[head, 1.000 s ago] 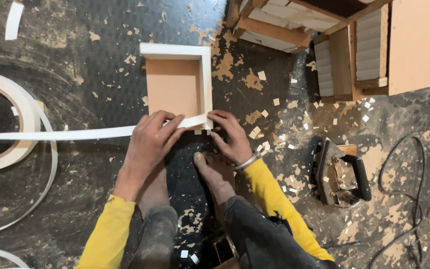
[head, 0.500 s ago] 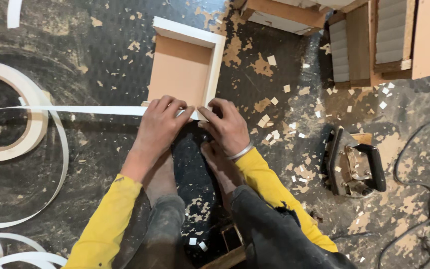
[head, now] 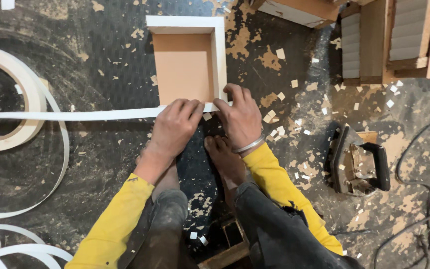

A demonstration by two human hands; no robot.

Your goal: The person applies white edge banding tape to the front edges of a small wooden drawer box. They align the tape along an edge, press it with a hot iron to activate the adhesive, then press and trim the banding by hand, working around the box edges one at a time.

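On the dark, chip-strewn floor [head: 100, 65]: a square open wooden box with white edging [head: 187, 62], set flat so its near edge faces up for banding. Across that edge, a long white edge-banding strip [head: 75, 115], fed from a coil [head: 6, 99] at left. Pressed down by both hands, left [head: 175, 130] and right [head: 241, 119], fingers curled on it. Off right, an iron [head: 359, 159].

White edge strip [head: 100, 114]; tan box [head: 184, 67] with white rims; yellow sleeves [head: 274, 184]; silver bangle [head: 248, 146]; dark floor [head: 100, 50] speckled with pale chips; black-handled iron [head: 359, 160].
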